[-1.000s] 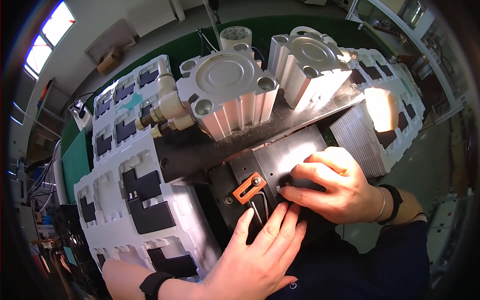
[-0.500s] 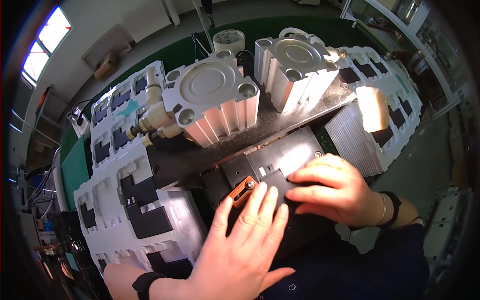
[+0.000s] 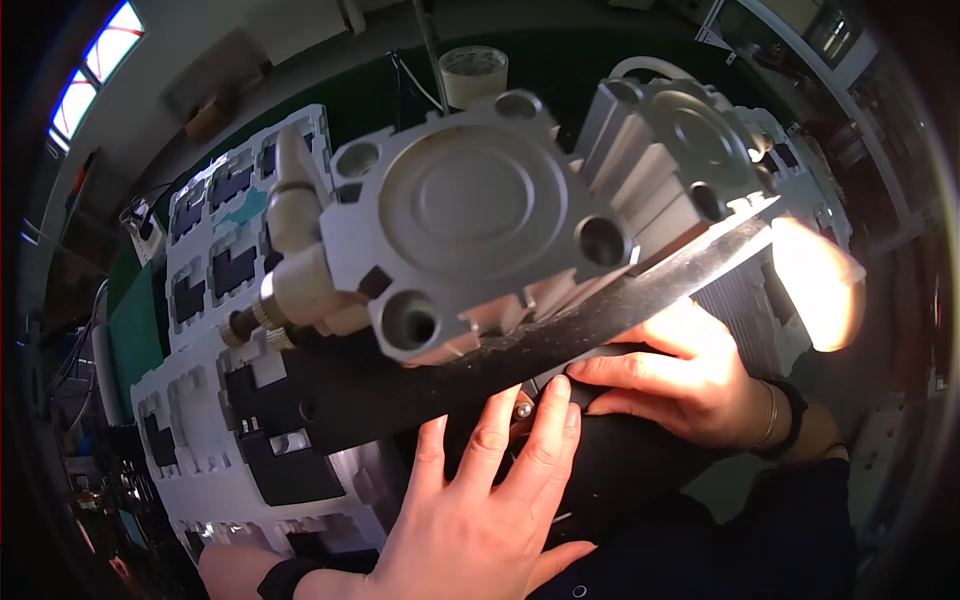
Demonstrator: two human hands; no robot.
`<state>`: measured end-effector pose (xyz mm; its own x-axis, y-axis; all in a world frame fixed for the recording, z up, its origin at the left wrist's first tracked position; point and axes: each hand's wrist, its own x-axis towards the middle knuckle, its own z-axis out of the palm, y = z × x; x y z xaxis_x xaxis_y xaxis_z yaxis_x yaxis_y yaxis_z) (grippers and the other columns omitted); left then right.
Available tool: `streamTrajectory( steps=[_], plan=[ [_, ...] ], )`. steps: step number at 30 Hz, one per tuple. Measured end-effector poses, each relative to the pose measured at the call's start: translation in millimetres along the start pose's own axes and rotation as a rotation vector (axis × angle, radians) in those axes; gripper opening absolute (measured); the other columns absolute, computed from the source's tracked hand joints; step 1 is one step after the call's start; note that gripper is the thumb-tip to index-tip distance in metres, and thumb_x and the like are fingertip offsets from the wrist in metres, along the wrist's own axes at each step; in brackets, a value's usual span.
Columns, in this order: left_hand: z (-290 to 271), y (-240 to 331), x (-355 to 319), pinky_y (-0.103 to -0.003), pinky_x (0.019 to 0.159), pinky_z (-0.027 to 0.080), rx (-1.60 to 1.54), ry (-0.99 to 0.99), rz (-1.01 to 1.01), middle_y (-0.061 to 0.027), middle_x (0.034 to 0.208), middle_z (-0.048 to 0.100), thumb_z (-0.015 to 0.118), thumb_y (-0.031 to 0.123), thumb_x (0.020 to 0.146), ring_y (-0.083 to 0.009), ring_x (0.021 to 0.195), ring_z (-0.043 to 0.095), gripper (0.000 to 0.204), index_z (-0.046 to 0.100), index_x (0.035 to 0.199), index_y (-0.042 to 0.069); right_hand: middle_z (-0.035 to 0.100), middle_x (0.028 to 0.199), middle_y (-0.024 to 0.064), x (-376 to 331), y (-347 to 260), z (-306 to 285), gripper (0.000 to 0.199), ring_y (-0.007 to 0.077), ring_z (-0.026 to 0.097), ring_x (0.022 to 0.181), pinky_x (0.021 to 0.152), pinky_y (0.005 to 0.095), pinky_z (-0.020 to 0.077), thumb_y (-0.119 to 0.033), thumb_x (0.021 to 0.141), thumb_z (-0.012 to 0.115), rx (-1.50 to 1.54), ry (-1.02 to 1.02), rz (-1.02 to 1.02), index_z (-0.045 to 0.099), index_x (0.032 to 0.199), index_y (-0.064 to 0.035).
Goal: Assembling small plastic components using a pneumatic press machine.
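My left hand lies palm down with its fingers stretched and spread, the fingertips reaching to the front edge of a thick black plate. Between those fingers shows the round metal end of a small orange slotted lever. From the right comes my right hand, its fingers apart and straight, with the tips against a dark flat piece in the fixture. The plate overhangs and hides most of the fixture and that piece. Two silver pneumatic cylinders stand on the plate, with brass-ended fittings at the left.
White moulded trays holding dark L-shaped parts lie at the left. Another tray stack stands at the right, behind a brightly lit pale block. A tape roll sits behind the cylinders.
The view has shifted closer to the cylinders, so they look larger. The plate now covers most of the fixture and lever. Both hands stay at the fixture; the left fingers have spread wider.
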<state>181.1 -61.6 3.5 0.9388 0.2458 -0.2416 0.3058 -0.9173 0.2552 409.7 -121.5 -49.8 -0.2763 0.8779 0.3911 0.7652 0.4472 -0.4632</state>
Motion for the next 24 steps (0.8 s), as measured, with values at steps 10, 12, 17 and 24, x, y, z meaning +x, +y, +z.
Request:
streamTrajectory(
  steps=[10, 12, 17, 24],
  plan=[
    [-1, -2, 1, -0.062, 0.105, 0.037, 0.037, 0.069, 0.044, -0.0206, 0.149, 0.039, 0.068, 0.059, 0.081, -0.0406, 0.14, 0.035, 0.087, 0.049, 0.139, -0.002, 0.065, 0.105, 0.0104, -1, 1, 2, 0.032, 0.0274, 0.061, 0.092, 0.08, 0.0371, 0.0508, -0.019, 0.075, 0.08, -0.022, 0.055, -0.01, 0.071, 0.103, -0.0066],
    [1, 0, 1, -0.062, 0.105, 0.037, 0.058, 0.081, 0.05, -0.0214, 0.149, 0.04, 0.068, 0.058, 0.082, -0.0412, 0.139, 0.035, 0.086, 0.048, 0.14, -0.003, 0.065, 0.104, 0.0091, -4, 1, 4, 0.031, 0.0273, 0.061, 0.091, 0.08, 0.036, 0.0511, -0.02, 0.075, 0.08, -0.039, 0.089, -0.033, 0.07, 0.102, -0.0069],
    [-5, 10, -7, -0.061, 0.104, 0.037, 0.113, 0.068, 0.087, -0.0236, 0.148, 0.04, 0.065, 0.058, 0.084, -0.0426, 0.138, 0.037, 0.085, 0.046, 0.141, -0.002, 0.064, 0.107, 0.0083, -7, 2, 4, 0.033, 0.0277, 0.061, 0.096, 0.085, 0.0376, 0.0511, -0.014, 0.072, 0.082, -0.031, 0.08, -0.028, 0.07, 0.102, -0.0079],
    [-10, 27, -45, -0.05, 0.097, 0.047, 0.06, 0.079, 0.222, -0.0152, 0.134, 0.056, 0.07, 0.045, 0.086, -0.0311, 0.125, 0.054, 0.057, 0.062, 0.125, 0.005, 0.061, 0.098, 0.0064, -2, 0, -1, 0.027, 0.0266, 0.06, 0.095, 0.085, 0.0359, 0.0503, -0.015, 0.075, 0.08, -0.025, 0.105, -0.074, 0.066, 0.097, -0.0078]
  ],
)
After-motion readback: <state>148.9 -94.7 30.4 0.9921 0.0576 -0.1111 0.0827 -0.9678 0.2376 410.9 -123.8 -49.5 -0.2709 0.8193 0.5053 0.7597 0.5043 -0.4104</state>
